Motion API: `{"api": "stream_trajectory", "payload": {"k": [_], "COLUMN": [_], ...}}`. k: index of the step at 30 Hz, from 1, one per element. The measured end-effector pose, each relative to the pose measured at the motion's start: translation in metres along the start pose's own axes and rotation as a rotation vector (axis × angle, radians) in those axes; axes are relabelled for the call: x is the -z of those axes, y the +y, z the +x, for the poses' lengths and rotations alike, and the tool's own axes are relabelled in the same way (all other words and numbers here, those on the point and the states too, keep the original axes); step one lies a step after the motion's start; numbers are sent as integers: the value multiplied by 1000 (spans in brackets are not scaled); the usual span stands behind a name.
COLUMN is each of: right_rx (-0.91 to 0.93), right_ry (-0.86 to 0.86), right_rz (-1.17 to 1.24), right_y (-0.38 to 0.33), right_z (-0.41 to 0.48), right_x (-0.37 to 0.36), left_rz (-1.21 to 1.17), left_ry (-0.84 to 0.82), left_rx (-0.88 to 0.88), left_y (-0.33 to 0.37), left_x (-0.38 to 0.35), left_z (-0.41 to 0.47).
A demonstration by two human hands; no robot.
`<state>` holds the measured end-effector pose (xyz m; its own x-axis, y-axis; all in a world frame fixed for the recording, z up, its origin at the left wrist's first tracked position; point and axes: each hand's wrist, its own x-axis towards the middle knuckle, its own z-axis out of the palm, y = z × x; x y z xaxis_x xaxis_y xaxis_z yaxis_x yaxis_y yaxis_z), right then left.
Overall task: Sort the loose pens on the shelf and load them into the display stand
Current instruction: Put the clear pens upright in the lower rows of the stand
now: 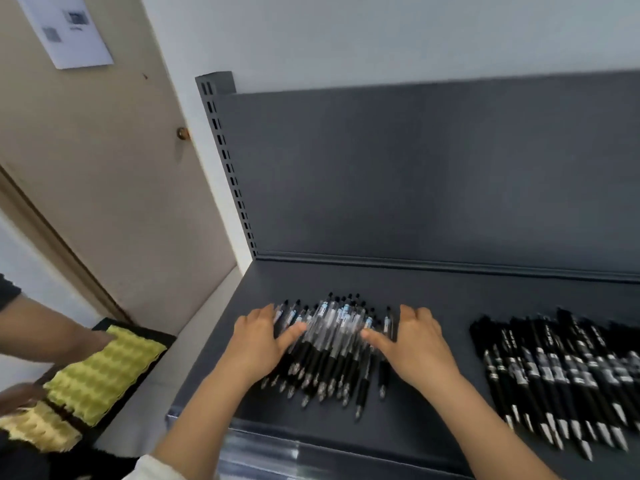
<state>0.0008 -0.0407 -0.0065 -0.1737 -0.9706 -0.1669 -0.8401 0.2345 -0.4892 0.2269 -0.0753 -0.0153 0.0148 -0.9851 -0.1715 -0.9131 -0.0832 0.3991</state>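
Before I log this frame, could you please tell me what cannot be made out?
Head view: display stand nowhere in frame.
Black pens: row cut off by the right edge, count unknown.
Clear-barrelled pens: print blurred; left hand and right hand cover part of the pile.
Paper on door: text too small, top cut off.

A dark grey shelf [450,296] carries a clear-barrelled pen heap [332,334] and black pens [561,368]

Nothing is legible: the white print on the black pens [554,372] and the sheet [65,29] on the door [104,150] is blurred.
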Motion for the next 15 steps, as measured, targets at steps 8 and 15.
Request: {"api": "stream_trajectory", "payload": {"k": [8, 15], "right_rx": [-206, -260], "right_ry": [-2, -57], "right_rz": [-48, 44], "right_y": [-22, -46], "right_z": [-21, -10], "right_x": [-16, -21], "left_rz": [-26, -175], "left_ry": [-213, -328], "left_rx": [-95, -148], "left_y": [4, 1], "left_x": [3, 4], "left_z": [7, 18]}}
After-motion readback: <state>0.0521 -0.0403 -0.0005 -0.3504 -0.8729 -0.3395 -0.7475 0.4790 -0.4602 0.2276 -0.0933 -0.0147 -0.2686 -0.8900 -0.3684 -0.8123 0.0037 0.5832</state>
